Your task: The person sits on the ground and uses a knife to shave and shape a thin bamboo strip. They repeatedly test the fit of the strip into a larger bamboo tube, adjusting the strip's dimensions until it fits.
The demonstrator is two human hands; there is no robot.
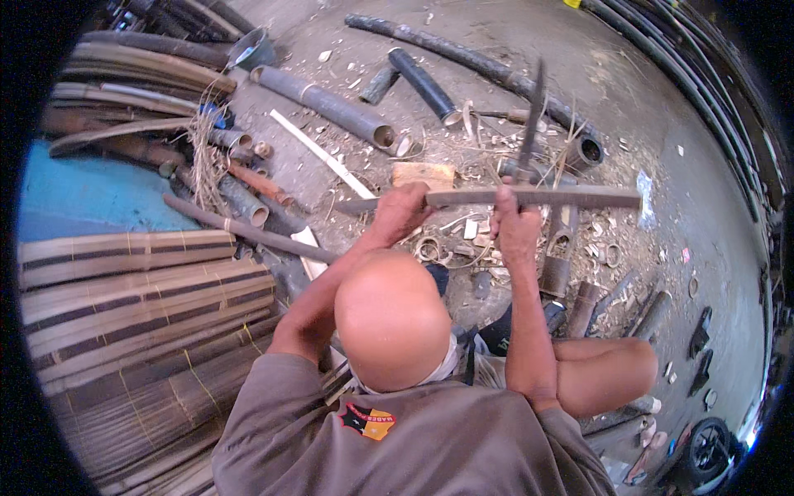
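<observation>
A long, flat, dark strip (579, 197), apparently split bamboo, lies crosswise in front of me. My left hand (403, 213) is closed around it towards its left end. Farther right, my right hand (517, 225) is closed where the strip crosses a dark, narrow machete-like blade (533, 116) that points away from me. The blade's handle is hidden in that hand, and the thumb lies over the strip. Just beyond the left hand, a small wooden block (423, 174) rests on the floor.
Bamboo tubes (331, 106) and a dark pole (455, 54) lie ahead among shavings. Bundled slats (141, 306) and a bucket (251, 50) are at left. A curved stick (248, 229) lies by my left forearm. Cut tubes (556, 275) lie near my right knee (616, 376).
</observation>
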